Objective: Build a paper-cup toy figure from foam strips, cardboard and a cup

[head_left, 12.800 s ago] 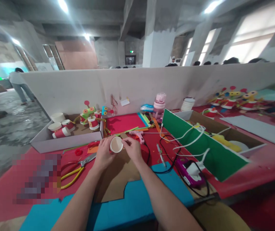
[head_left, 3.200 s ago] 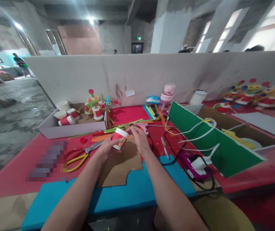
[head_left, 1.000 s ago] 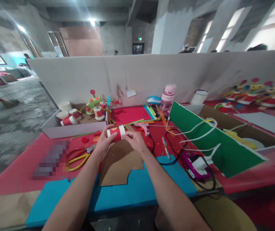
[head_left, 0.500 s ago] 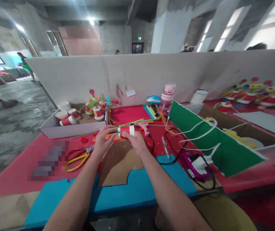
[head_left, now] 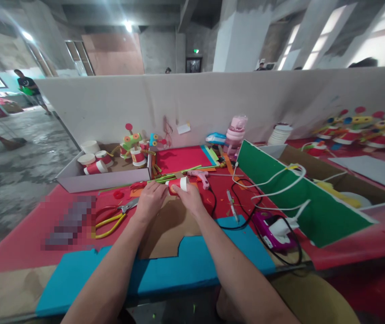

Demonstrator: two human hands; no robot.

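Observation:
A red-wrapped paper cup (head_left: 178,183) with a white rim lies on its side, rim to the right, held above a brown cardboard sheet (head_left: 168,227). My right hand (head_left: 188,199) grips it from below with thumb and fingers. My left hand (head_left: 151,199) has its fingers curled against the cup's left end. Both forearms reach in over a blue foam sheet (head_left: 192,265).
Yellow-handled scissors (head_left: 111,219) lie left of my hands. A pink glue gun (head_left: 200,176) lies just behind the cup. A white box (head_left: 105,180) of decorated cups stands at back left. A purple device with cables (head_left: 271,230) and a green-sided box (head_left: 290,202) are on the right.
Over the last second the cup went from both hands at centre to lying rim-right, slightly farther away. My left hand closed back in on its left end.

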